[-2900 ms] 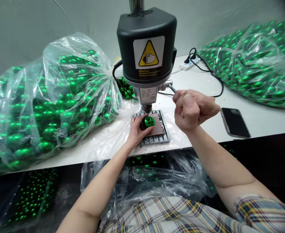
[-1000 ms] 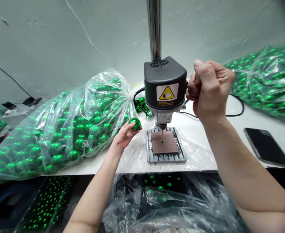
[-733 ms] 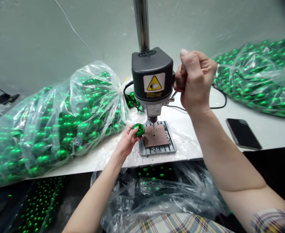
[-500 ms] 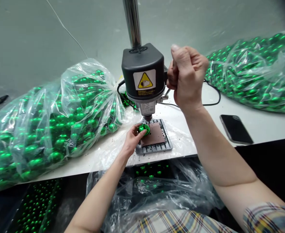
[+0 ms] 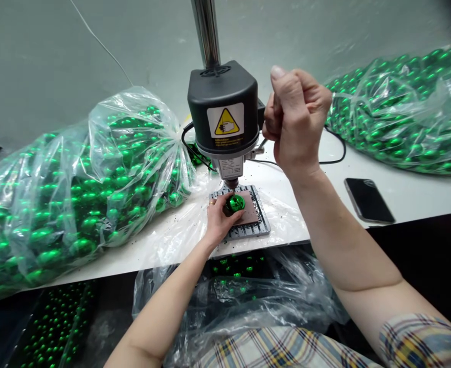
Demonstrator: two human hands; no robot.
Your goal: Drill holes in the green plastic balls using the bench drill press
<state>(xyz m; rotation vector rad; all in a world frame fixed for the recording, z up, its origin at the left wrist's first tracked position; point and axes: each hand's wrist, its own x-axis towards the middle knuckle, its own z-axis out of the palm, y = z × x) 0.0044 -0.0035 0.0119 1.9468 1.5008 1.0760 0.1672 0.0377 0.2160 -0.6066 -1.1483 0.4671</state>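
Observation:
A shiny green ball (image 5: 237, 203) is pinched between the thumb and fingers of my left hand (image 5: 218, 219). It sits over a square brownish pad (image 5: 252, 213) on the slotted grey base (image 5: 264, 225) of a small drill press (image 5: 222, 110), just below the chuck (image 5: 231, 182). The drill bit is hidden, and I cannot tell whether it touches the ball. Raised at the right side of the machine's black housing, my right hand (image 5: 301, 120) is closed in a fist round the drill press lever. Most of that lever is covered by the fingers.
Large clear bags of green balls lie at the left (image 5: 106, 179) and right (image 5: 405, 117). A black phone (image 5: 369, 199) rests on the white table (image 5: 325, 194). Dark shavings dot the base. Below the table edge, an open plastic bag (image 5: 264, 291) has more green balls.
My left hand has moved the ball to the right, further over the pad and under the chuck. My right hand keeps its grip at nearly the same height. The view has shifted slightly.

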